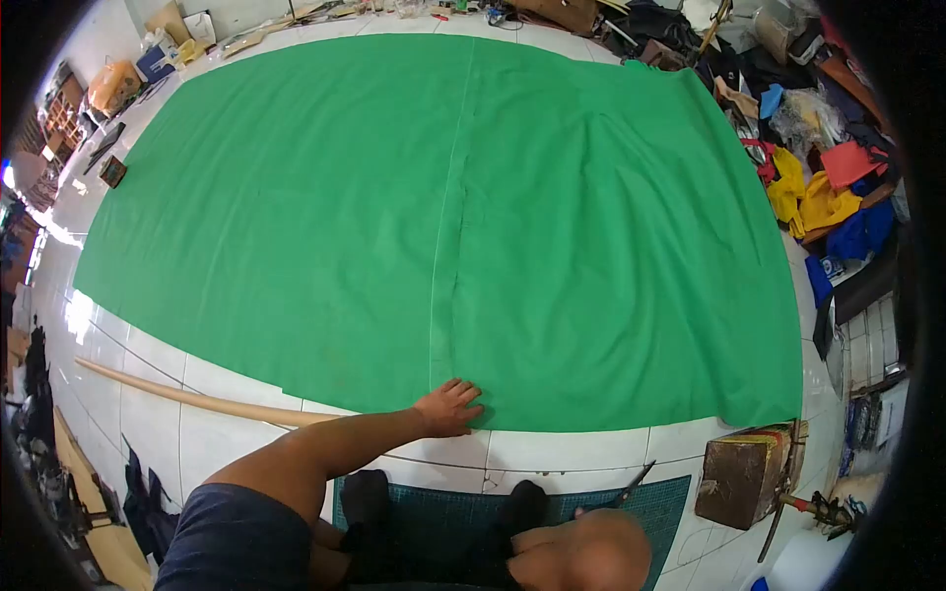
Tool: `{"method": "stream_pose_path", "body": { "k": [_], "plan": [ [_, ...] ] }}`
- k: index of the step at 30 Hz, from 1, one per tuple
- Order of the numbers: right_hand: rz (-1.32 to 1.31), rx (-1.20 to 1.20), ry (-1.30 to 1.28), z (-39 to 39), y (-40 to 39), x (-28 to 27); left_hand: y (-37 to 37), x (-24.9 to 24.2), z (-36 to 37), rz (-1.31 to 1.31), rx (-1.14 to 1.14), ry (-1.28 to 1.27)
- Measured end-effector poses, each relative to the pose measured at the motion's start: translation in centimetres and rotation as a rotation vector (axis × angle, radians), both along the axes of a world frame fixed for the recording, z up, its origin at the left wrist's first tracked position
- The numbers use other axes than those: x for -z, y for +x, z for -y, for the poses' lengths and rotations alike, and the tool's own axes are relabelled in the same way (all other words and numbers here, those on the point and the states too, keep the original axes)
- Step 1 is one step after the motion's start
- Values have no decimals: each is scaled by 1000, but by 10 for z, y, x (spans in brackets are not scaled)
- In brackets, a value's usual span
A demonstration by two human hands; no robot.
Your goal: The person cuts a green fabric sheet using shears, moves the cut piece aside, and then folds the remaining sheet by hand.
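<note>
A broad green fabric sheet [335,217] lies spread over the floor, with a lengthwise seam [448,246] and loose wrinkles on its right half. My left hand [449,408] rests palm down on its near edge, by the lower end of the seam, fingers extended. Beyond my bent right knee [611,554], a dark pointed tool [631,488], apparently scissors, lies over the green cutting mat [672,497]. A small skin-toned bit beside its rear end may be part of my right hand; the knee hides the rest, so its grip cannot be made out.
A long curved wooden strip [202,399] lies on the white tiles at left. Near the sheet's right corner stands a worn brown block [739,483]. Heaped cloth scraps [818,197] line the right side. A small dark box [113,171] sits by the left edge.
</note>
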State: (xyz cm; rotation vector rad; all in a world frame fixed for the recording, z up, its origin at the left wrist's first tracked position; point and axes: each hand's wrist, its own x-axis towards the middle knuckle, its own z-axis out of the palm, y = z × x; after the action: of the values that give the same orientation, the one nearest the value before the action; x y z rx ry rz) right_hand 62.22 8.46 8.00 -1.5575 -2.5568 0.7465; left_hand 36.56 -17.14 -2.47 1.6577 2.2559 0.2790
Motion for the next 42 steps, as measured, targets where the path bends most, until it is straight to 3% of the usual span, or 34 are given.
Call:
{"method": "stream_pose_path", "body": {
  "k": [7, 10, 13, 17, 19, 23, 25, 32, 33, 34, 36, 37, 40, 42],
  "plan": [
    [-65, 40, -347, 49, -2, -58, 15, 5, -10, -155, 24, -74],
    [-101, 55, -495, 60, -13, -83, 29, 16, -10, 8, -156, 36],
    [-126, 60, -633, 65, -30, -105, 34, 14, -9, -99, -142, 155],
    [-118, 45, -816, 62, -55, -128, 37, 8, -14, 34, -220, 116],
    [-107, 51, -927, 61, -70, -129, 37, 10, -17, 33, -220, 10],
    [-11, 174, -1169, 65, -56, -128, 49, 25, -25, -7, -351, 81],
    [24, 300, -1287, 74, -41, -124, 47, 20, -18, 99, -345, 124],
    [-53, 456, -1574, 76, -44, -128, 44, 6, -27, 144, -423, 92],
    [-81, 469, -1616, 75, -40, -102, 44, 4, -27, 161, -436, 89],
    [-111, 482, -1657, 79, -43, -134, 43, 2, -27, 178, -446, 86],
    [-114, 191, -1837, 65, -10, -35, 41, -1, -28, 179, -443, 69],
    [-25, -63, -1457, 73, -1, -4, 42, -3, -28, 185, -444, 49],
    [13, 73, -1541, 83, -7, 31, 43, -6, -27, 213, -447, 114],
    [-13, -21, -1467, 90, -8, 37, 44, -2, -28, 199, -459, 155]
  ]
}}
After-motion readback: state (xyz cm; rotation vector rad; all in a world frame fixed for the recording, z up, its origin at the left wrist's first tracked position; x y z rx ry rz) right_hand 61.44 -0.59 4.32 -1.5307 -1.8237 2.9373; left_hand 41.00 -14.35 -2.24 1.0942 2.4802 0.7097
